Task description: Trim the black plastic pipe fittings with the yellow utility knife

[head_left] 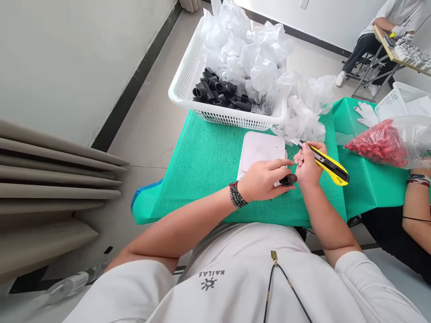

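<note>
Left hand (267, 178) half-curled, holding one black pipe piece (288, 180); right hand (308, 167) closed round a yellow knife (332, 168); many loose pieces (218, 90) lie in basket (235, 120); finished number unclear.

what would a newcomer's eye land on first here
Probably the yellow-and-black utility knife in the right hand, its blade out, beside the left hand holding a small black tubular piece. Next, beyond the hands, the white plastic basket heaped with crumpled clear plastic bags and black tubular fittings. Off to the right, a clear bag of red pieces stands out against green covering.
</note>
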Action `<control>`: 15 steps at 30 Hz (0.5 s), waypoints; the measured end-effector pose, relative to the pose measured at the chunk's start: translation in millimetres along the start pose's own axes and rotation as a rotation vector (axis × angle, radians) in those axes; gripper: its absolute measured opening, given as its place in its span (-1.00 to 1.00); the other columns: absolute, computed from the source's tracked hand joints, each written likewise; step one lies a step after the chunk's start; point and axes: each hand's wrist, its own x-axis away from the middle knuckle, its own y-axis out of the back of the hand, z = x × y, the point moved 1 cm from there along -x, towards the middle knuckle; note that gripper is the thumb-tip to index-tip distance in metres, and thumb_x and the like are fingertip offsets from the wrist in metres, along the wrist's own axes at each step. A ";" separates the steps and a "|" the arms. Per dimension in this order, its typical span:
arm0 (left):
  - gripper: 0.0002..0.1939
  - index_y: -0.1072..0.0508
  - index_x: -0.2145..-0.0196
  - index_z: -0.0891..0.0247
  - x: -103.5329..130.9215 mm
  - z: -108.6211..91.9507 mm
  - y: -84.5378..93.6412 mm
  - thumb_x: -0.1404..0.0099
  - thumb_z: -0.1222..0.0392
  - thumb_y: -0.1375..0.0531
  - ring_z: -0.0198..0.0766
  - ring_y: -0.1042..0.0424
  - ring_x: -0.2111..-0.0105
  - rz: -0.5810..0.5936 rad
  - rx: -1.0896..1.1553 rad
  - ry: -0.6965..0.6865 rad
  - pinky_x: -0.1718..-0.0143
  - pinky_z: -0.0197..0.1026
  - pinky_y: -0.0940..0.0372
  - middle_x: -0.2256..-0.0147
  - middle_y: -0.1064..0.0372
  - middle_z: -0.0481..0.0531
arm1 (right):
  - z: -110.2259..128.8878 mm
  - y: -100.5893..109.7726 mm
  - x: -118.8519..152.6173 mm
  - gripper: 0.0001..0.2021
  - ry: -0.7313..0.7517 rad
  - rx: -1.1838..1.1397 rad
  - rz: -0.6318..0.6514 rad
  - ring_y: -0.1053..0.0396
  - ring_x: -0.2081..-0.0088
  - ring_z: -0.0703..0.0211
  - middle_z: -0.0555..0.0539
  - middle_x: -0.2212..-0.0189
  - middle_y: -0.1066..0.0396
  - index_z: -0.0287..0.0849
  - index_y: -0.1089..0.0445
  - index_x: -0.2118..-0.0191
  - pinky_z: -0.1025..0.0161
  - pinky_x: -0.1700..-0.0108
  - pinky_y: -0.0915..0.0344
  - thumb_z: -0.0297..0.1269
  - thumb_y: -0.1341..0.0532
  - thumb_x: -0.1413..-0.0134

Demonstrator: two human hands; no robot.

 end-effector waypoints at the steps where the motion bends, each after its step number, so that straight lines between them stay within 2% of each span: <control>1: -0.67 -0.54 0.10 0.24 -0.4 0.4 0.8 -0.51 -0.10 -0.21 -0.14 -0.69 0.13 -0.032 0.011 0.001 0.19 -0.18 -0.55 -0.07 -0.61 0.24 | -0.7 0.2 0.4 -0.64 0.000 -0.009 0.016 -0.11 0.68 0.38 0.29 0.67 -0.13 -0.04 -0.26 0.24 0.34 0.55 -0.14 -0.04 -0.44 -0.08; 7: -0.71 -0.54 0.07 0.23 -2.1 2.5 1.0 -0.49 -0.05 -0.26 -0.11 -0.69 0.08 -0.175 0.046 -0.025 0.12 -0.14 -0.59 -0.17 -0.54 0.34 | -5.5 4.5 7.2 -0.63 0.023 -0.009 0.154 -0.16 0.65 0.37 0.24 0.66 -0.16 -0.06 -0.33 0.28 0.33 0.53 -0.17 0.05 -0.45 -0.13; 10: -0.73 -0.55 0.10 0.24 -3.8 1.4 1.2 -0.50 -0.03 -0.24 -0.11 -0.69 0.10 -0.172 0.039 -0.056 0.13 -0.15 -0.59 -0.18 -0.53 0.35 | -5.1 7.9 10.5 -0.65 0.038 0.024 0.252 -0.22 0.62 0.34 0.21 0.63 -0.21 -0.05 -0.37 0.25 0.33 0.52 -0.20 0.09 -0.42 -0.17; 15: -0.69 -0.53 0.13 0.27 -4.7 0.1 2.0 -0.49 -0.06 -0.25 -0.11 -0.69 0.16 -0.167 0.024 -0.081 0.19 -0.14 -0.58 -0.16 -0.54 0.39 | -1.3 10.0 11.8 -0.67 0.092 0.024 0.290 -0.17 0.63 0.31 0.19 0.64 -0.20 -0.01 -0.41 0.23 0.33 0.57 -0.18 0.13 -0.38 -0.21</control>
